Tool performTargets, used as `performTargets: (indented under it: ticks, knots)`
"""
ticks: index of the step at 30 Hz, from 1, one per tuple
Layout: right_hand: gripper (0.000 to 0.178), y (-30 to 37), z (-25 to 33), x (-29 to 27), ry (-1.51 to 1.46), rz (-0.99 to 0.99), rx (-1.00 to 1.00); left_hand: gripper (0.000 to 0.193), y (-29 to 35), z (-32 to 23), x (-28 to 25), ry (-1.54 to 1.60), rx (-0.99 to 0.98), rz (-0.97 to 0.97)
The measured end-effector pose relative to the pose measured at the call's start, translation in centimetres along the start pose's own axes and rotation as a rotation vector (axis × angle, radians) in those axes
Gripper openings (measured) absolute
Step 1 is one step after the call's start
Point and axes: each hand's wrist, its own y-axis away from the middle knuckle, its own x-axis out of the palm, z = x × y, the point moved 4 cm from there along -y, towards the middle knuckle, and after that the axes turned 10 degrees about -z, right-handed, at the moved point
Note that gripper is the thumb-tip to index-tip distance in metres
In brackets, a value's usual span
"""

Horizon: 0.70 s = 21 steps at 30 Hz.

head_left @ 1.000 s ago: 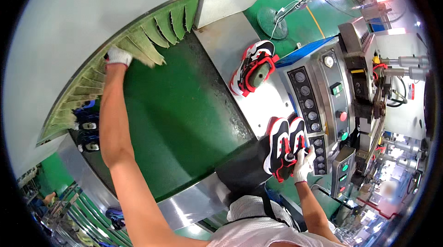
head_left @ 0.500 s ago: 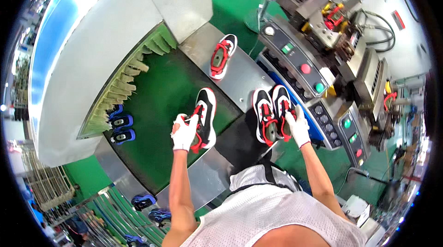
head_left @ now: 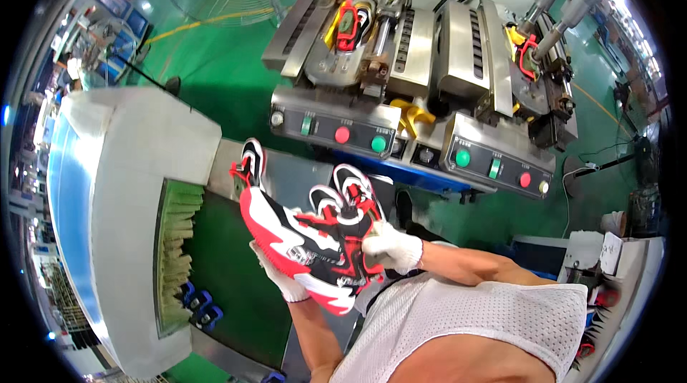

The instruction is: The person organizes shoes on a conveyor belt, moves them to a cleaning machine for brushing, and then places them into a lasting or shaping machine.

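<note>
The press (head_left: 458, 54) spans 12 to 2 o'clock; half a second ago it stood nearer 2, so the view has swung round. The hood (head_left: 129, 168) is at 9, the green belt (head_left: 236, 290) at 7 to 8. The three held shoes have come together: earlier the near shoe (head_left: 286, 247) was over the belt, apart from the pair (head_left: 361, 200); now it lies tilted against them at the centre, red sole toward 8. The left hand (head_left: 283, 275) supports that sole, its fingers mostly hidden; the right hand (head_left: 393, 248) is closed on the heel end of the pair. The lone shoe (head_left: 252, 165) stays on the ledge (head_left: 293, 175) at 9, partly covered by the near shoe.

Green floor (head_left: 207, 68) runs between hood and press at 10 to 11. The belt stretches from the flaps (head_left: 177, 240) to the left forearm. The pair's toes point to 12, near the press's front edge in this view; their gap in depth I cannot tell.

The press's stations each hold a red-trimmed shoe, at 12 (head_left: 348, 25) and 2 (head_left: 528, 57). Small blue shoes (head_left: 200, 306) sit on the belt by the hood's mouth.
</note>
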Motion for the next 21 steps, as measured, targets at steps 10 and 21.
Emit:
performTargets:
  ticks: [10, 21]
  knots:
    - [0.076, 5.2, 21.1, -7.2, 0.056, -0.107, -0.333, 0.056, -17.6, 8.1, 22.2, -0.840, 0.336, 0.249]
    - [0.083, 11.1, 24.5, -13.7, -0.315, -0.481, -0.720, 0.094, -46.2, 16.5, 34.8, -1.917, 0.791, 0.180]
